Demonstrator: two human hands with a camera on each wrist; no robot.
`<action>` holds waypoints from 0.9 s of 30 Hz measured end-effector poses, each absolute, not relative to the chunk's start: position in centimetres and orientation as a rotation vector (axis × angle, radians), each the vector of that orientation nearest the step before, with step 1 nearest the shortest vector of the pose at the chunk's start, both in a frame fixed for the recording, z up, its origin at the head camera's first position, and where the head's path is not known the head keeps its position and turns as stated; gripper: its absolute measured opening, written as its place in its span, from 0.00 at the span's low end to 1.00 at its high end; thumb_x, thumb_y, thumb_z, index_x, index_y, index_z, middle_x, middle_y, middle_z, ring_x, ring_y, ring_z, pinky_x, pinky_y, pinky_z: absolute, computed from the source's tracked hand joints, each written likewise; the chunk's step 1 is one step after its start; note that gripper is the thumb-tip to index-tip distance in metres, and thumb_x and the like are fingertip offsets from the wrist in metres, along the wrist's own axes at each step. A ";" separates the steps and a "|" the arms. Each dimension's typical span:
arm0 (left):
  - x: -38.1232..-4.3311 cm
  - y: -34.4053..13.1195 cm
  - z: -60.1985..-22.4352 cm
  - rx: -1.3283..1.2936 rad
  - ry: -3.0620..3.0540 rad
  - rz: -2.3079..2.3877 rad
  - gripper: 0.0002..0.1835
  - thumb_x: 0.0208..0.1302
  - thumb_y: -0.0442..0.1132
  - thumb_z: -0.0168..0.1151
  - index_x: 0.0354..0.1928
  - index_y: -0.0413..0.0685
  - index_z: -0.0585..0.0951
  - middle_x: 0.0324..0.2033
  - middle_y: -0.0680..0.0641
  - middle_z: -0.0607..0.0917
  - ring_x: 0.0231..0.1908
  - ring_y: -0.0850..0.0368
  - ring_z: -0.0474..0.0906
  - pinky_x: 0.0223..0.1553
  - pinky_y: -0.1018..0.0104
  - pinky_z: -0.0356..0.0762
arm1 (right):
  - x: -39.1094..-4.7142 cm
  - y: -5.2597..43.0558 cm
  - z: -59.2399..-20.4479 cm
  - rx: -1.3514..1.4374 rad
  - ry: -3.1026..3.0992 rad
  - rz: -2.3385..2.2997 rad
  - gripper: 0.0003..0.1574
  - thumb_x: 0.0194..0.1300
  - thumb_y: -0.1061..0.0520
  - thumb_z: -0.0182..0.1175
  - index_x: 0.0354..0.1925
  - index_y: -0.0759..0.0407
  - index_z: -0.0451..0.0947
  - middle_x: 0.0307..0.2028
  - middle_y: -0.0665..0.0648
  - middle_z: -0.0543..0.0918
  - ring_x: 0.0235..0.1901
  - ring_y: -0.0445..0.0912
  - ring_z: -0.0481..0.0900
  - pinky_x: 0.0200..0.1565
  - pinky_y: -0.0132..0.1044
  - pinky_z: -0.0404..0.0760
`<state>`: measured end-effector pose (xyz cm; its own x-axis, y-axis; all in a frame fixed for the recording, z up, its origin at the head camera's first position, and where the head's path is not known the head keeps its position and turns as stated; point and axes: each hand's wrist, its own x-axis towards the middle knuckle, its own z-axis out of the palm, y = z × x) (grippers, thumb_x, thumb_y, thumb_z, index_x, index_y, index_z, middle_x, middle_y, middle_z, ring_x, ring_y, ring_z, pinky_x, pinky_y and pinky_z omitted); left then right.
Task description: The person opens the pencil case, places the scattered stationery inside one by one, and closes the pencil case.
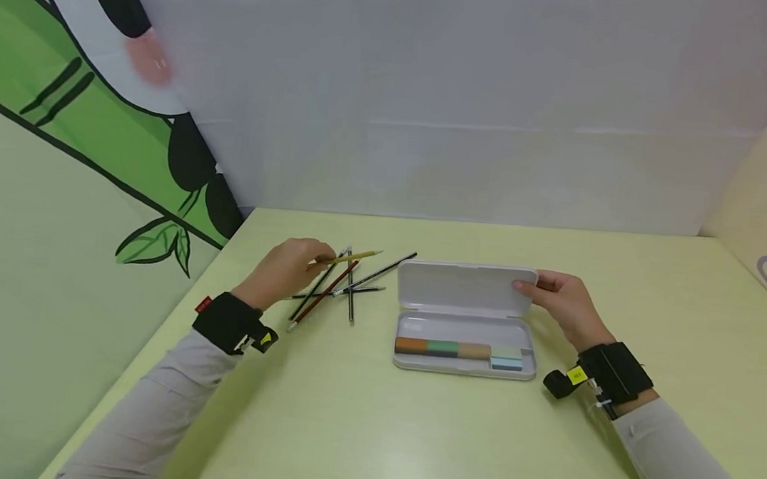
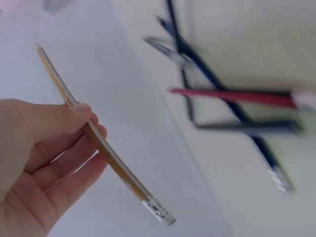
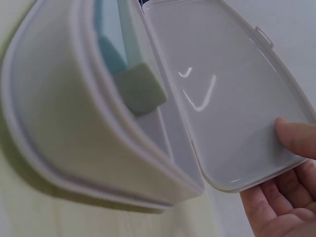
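My left hand (image 1: 295, 268) pinches a yellow pencil (image 2: 118, 165) between thumb and fingers, its white eraser end pointing down in the left wrist view. Below it on the table lies a loose pile of several dark pencils (image 1: 382, 271) and a red pencil (image 1: 324, 295). A white pencil case (image 1: 463, 329) stands open, its lid (image 1: 458, 289) raised. With thumb inside and fingers behind, my right hand (image 1: 567, 305) grips the lid's right edge. Inside the case lie a brown, green and tan strip (image 1: 443, 348) and a pale blue and white eraser (image 1: 507, 361).
The pale yellow table (image 1: 362, 424) runs back to a white backdrop (image 1: 465, 129). A printed green cartoon panel (image 1: 106, 113) borders the left side. Black camera straps sit on both wrists.
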<state>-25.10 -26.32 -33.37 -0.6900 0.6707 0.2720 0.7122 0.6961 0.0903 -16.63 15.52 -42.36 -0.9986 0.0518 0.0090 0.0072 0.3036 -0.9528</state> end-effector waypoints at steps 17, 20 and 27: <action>-20.6 -17.6 -32.5 -1.492 -2.554 -0.272 0.09 0.62 0.31 0.64 0.44 0.43 0.85 0.39 0.48 0.88 0.39 0.56 0.84 0.41 0.67 0.83 | -16.6 15.6 -42.0 -0.079 -2.513 1.846 0.35 0.62 0.43 0.64 0.55 0.70 0.76 0.31 0.30 0.82 0.40 0.29 0.77 0.47 0.25 0.79; -20.8 -16.3 -33.1 -1.595 -2.603 -0.350 0.09 0.63 0.30 0.62 0.44 0.43 0.85 0.40 0.47 0.88 0.38 0.58 0.83 0.40 0.69 0.82 | -16.6 15.7 -42.3 -0.088 -2.510 1.855 0.35 0.62 0.44 0.64 0.54 0.71 0.76 0.31 0.30 0.83 0.39 0.29 0.78 0.47 0.25 0.79; -21.4 -13.6 -33.8 -1.743 -2.661 -0.511 0.10 0.63 0.29 0.61 0.44 0.41 0.85 0.40 0.44 0.88 0.37 0.58 0.83 0.40 0.71 0.82 | -16.7 15.8 -42.7 -0.079 -2.505 1.840 0.35 0.63 0.44 0.64 0.56 0.71 0.75 0.31 0.30 0.82 0.39 0.30 0.78 0.47 0.25 0.79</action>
